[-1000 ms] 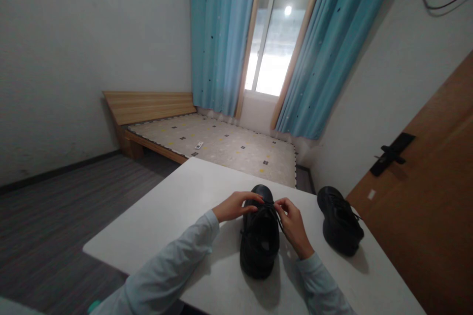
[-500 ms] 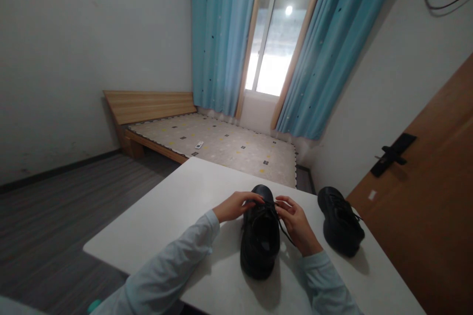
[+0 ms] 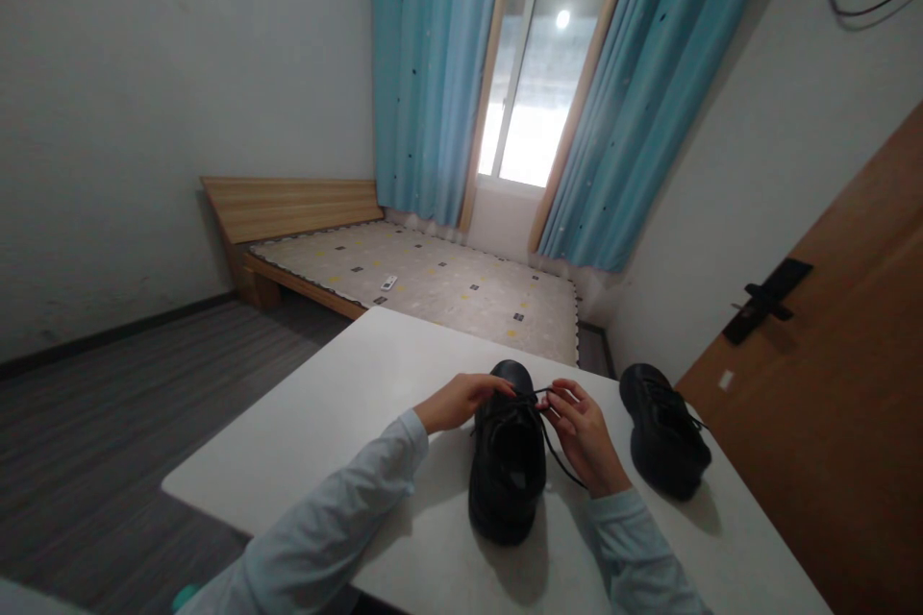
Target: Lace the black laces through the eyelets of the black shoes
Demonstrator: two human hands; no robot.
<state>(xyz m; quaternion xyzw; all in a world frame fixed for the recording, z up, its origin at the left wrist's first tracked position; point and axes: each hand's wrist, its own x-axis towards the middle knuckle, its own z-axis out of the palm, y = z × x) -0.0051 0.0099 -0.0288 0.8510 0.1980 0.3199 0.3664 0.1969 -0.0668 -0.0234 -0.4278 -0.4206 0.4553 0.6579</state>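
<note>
Since a second ago the right hand [image 3: 583,432] has slid back along the lace [image 3: 559,456], drawing a longer black run out toward the sleeve, while the left hand [image 3: 461,401] is pinched shut on the other end at the eyelets of the shoe [image 3: 507,461]. Both hands are closed narrowly on lace – thin, limp and probably a little slick, so best gripped near the eyelets. It stands mid-table [image 3: 338,404], light but stiff-soled I'd judge, its mate [image 3: 663,432] well apart to the right.
</note>
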